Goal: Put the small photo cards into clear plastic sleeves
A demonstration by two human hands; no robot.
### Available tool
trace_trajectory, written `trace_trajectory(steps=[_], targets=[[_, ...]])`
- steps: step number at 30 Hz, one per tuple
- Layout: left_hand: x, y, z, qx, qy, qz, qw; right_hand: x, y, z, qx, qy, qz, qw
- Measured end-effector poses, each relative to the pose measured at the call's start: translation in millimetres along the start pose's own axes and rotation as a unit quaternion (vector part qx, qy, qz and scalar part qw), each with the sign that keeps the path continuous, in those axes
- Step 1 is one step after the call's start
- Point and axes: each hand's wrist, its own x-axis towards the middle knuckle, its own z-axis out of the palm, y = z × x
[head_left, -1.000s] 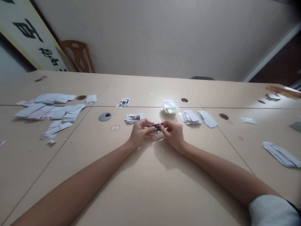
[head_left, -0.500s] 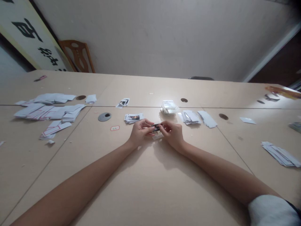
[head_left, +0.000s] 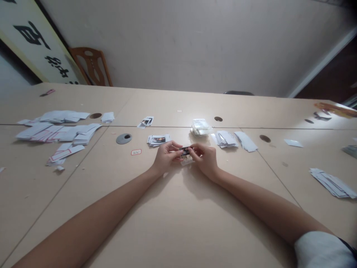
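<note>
Between my hands is a small dark picture card (head_left: 184, 150), pinched at its left edge by my left hand (head_left: 167, 155) and at its right edge by my right hand (head_left: 204, 158). Just under the card shows a clear plastic piece (head_left: 187, 162), perhaps a sleeve; my fingers partly cover it, and I cannot tell whether the card is inside it. A stack of picture cards (head_left: 158, 139) lies just beyond my left hand. Past my right hand sits a pile of clear plastic sleeves (head_left: 200, 126).
White paper slips (head_left: 58, 132) spread across the left of the table. More paper stacks (head_left: 227, 139) lie right of the sleeves and at the far right (head_left: 331, 182). A small red-bordered card (head_left: 136, 152) and a grey cable-hole cover (head_left: 124, 139) are left of my hands. Scissors (head_left: 47, 92) lie far left.
</note>
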Motion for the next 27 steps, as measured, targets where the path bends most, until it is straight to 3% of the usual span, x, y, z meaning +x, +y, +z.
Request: trace_trajectory(steps=[20,27], targets=[[0.8,-0.6,-2.1,-0.004,0.008,0.014,1.000,0.2,8.7,1.3,0.184,-0.008,0.094,0.978],[0.5,-0.8,-3.0,-0.006,-0.005,0.020,1.000,2.2,8.9,-1.2,0.141,0.008,0.101,0.985]])
